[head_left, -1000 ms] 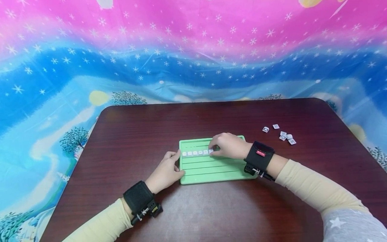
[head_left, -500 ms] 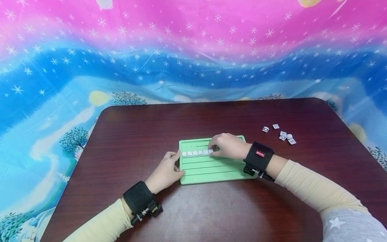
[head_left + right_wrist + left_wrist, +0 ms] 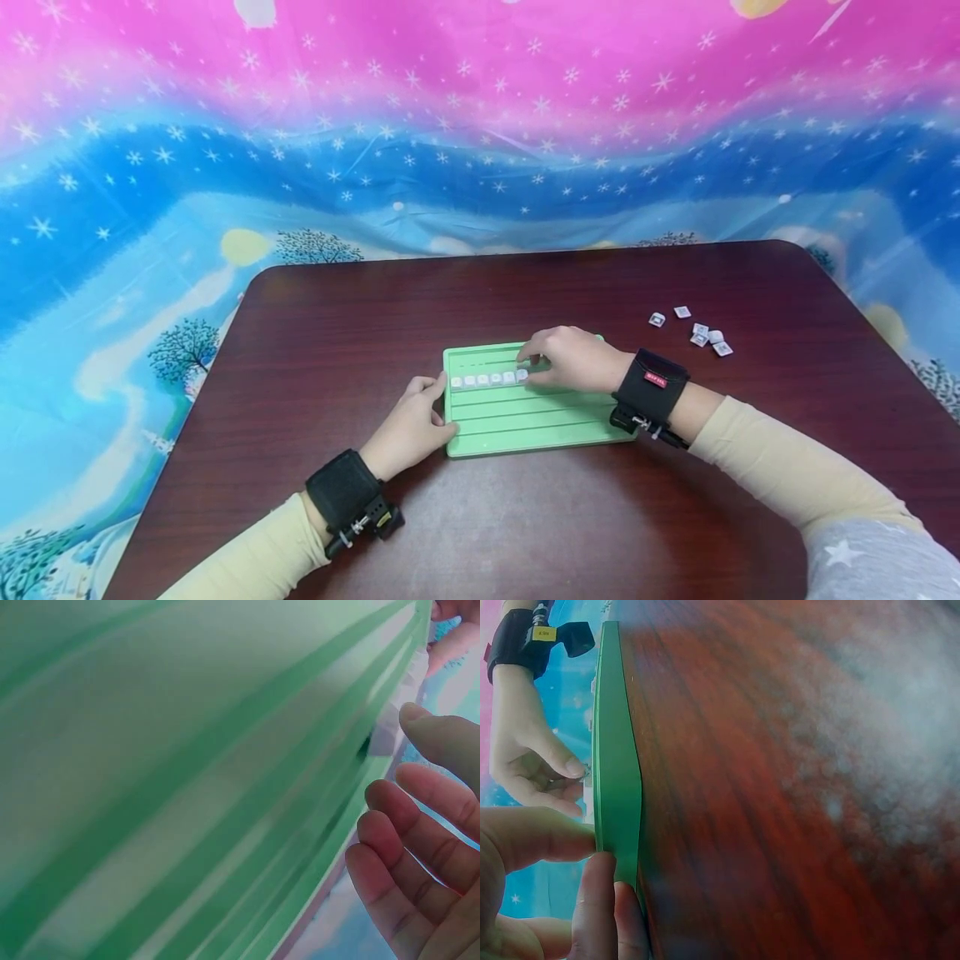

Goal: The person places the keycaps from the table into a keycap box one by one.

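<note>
A light green ridged tray lies on the table, with a row of several white keycaps along one of its upper grooves. My left hand grips the tray's left edge; in the left wrist view its fingertips press against the green side wall. Over the tray's upper right part is my right hand, with thumb and fingers parted beside the last keycap in the row. The right wrist view has the thumb close to that keycap and the other fingers loosely bent, holding nothing.
Several loose white keycaps lie on the dark brown table to the right, beyond the right wrist. Some show their hollow undersides. A patterned pink and blue cloth hangs behind the table.
My right thumb and fingers have parted from the last keycap in the row, and that hand has shifted slightly right. The left hand stays at the tray's edge.
</note>
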A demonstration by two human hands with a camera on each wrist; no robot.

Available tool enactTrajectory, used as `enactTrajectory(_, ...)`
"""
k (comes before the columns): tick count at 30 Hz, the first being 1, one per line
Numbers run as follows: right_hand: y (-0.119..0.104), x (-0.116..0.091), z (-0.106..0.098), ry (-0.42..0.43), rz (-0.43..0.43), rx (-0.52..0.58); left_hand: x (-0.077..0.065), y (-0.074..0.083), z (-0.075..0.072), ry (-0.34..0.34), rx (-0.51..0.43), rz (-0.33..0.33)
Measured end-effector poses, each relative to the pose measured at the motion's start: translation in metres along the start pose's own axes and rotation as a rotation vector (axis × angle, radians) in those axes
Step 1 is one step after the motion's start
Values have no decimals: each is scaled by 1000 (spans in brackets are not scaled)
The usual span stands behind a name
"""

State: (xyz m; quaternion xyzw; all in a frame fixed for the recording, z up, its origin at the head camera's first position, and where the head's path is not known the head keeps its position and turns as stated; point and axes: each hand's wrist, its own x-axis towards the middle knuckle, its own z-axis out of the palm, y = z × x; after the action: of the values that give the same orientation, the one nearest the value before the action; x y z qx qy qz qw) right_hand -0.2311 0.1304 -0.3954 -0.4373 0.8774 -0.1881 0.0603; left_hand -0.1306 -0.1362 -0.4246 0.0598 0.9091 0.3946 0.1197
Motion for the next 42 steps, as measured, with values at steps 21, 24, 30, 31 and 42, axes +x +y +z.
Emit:
enactTrajectory(21,32,-52,-40,178,123,-52,1,-1,-1,-4,-15,-12)
enactTrajectory(24,39,-64,-49,211,158,-65,1,0,-1,-3,-14,-13)
enactTrajectory(30,56,-91,-64,276,219,-95,2,0,-1,1,5,-10)
enactTrajectory(31,59,-96,-65,287,227,-101,2,0,0,1,7,-10)
enactTrajectory(42,91,-138,-76,292,424,-68,0,1,-2,-12,-24,2)
